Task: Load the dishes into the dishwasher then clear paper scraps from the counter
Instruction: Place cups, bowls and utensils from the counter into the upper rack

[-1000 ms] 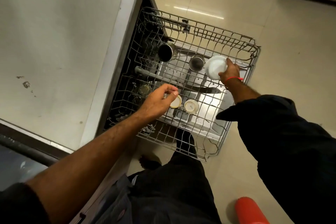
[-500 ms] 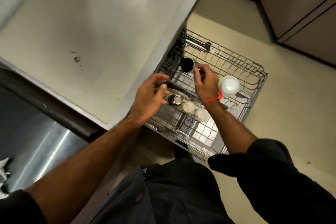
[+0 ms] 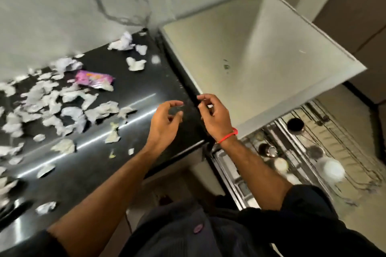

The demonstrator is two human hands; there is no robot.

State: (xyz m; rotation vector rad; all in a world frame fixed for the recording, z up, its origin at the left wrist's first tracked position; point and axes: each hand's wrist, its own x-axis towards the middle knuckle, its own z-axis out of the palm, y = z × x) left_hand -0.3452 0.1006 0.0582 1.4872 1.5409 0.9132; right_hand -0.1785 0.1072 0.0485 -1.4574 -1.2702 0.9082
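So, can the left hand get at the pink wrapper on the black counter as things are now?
Probably yes: the left hand is empty above the black counter, and only loose white paper scraps lie before the pink wrapper.

head view, close, looking down over counter (image 3: 146,94)

The left half of the frame is taken up by the dark table (image 3: 133,98), whose left and middle parts are crowded with white paper scraps (image 3: 52,98) and a pink wrapper (image 3: 94,78). A bare strip of table is left along its right edge, below the scraps at the upper centre, and there the left hand (image 3: 165,125) and right hand (image 3: 215,119) are held, empty and half-curled. At the right, passage is bounded by the pale raised dishwasher top (image 3: 271,73). Below it, at the lower right, the wire rack (image 3: 344,148) is pulled out, partly filled with cups and a white bowl (image 3: 332,170); its outer wires are unoccupied.
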